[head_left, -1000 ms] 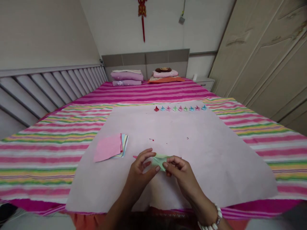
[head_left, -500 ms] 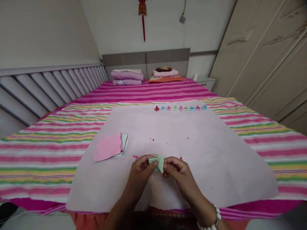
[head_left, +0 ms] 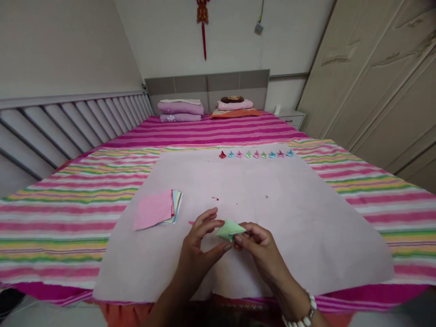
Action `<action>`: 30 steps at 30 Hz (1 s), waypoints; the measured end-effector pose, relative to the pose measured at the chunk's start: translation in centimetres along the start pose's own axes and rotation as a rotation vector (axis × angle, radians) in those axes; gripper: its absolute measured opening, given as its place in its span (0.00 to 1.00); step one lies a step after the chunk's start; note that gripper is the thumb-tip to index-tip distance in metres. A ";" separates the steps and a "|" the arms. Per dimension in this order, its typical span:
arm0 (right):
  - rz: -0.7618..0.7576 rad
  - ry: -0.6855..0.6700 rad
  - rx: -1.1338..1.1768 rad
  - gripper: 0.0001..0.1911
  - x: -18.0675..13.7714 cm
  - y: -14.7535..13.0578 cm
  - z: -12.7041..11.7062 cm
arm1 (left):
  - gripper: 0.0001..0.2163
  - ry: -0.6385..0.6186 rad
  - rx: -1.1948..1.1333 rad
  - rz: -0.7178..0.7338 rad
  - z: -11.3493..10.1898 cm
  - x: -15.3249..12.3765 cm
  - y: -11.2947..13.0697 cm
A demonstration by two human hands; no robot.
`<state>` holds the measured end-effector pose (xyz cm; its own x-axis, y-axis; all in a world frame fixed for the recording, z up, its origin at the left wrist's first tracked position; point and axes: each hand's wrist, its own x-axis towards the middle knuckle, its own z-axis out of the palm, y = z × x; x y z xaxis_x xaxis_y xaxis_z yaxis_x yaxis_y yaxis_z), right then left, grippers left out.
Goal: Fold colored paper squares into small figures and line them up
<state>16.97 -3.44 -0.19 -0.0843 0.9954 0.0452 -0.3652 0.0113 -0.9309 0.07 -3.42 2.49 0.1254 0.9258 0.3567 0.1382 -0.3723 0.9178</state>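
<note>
Part-folded green paper [head_left: 230,229] held just above mat [head_left: 299,227], near its front edge. Left hand [head_left: 199,243] pinches its left side, other fingers lifted; right hand [head_left: 259,245] pinches the right tip. Looks mid-fold; a clean crease needs aligned edges. Paper stack [head_left: 156,210] left, folded pieces [head_left: 255,154] far.

Pinching left hand [head_left: 200,240], pinching right hand [head_left: 259,246]

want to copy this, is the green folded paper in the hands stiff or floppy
Likely fairly stiff: the green folded paper juts out pointed between left hand and right hand without drooping. Probably very light, since a pinch alone holds it. A hard squeeze might flatten its folds.
</note>
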 end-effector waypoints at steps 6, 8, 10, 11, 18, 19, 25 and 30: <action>-0.037 -0.055 0.005 0.06 -0.1 -0.5 0.2 | 0.08 -0.074 0.004 0.012 0.1 0.0 0.3; -0.047 -0.070 0.010 0.05 -0.1 -0.7 0.3 | 0.07 -0.074 0.019 0.009 0.2 0.1 0.5; -0.050 -0.070 0.015 0.05 -0.2 -0.9 0.4 | 0.08 -0.085 0.034 -0.014 0.2 0.1 0.7; -0.048 -0.068 0.018 0.05 -0.2 -0.9 0.4 | 0.08 -0.090 0.042 -0.028 0.2 0.1 0.9; -0.009 -0.029 0.032 0.12 -0.2 -0.9 0.7 | 0.10 0.001 0.157 -0.139 0.1 0.2 1.1; -0.014 -0.021 0.032 0.15 -0.2 -0.9 0.8 | 0.11 0.007 0.174 -0.160 0.2 0.2 1.1; -0.008 -0.042 -0.006 0.18 -0.1 -1.2 0.8 | 0.08 -0.079 0.177 -0.128 0.2 0.6 1.2; 0.022 -0.025 -0.065 0.15 -0.2 -1.2 0.9 | 0.03 -0.040 0.178 -0.104 0.0 0.7 0.9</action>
<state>16.61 -3.70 1.24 -0.1151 0.9928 0.0332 -0.3018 -0.0031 -0.9534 0.26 -3.06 3.57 0.1395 0.9578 0.2515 0.3235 -0.2841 0.9026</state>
